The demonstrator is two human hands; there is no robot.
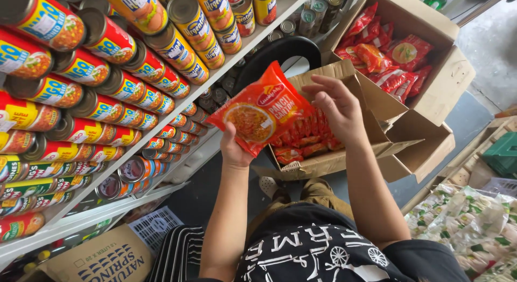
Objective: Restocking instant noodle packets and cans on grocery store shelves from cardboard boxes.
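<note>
We hold a noodle packet (262,108) over an open box (328,161).
Our left hand (233,147) grips its near corner; long axis tilts far-right; our right hand (335,107) hovers open.

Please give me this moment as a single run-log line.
left hand: holds orange noodle packet | right hand: open, over packets in cardboard box | shelf of cans at left

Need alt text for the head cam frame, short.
Seen from above, a person's left hand holds up an orange noodle packet while the right hand hovers over an open cardboard box of similar packets. Shelves of cans stand at left.
</note>
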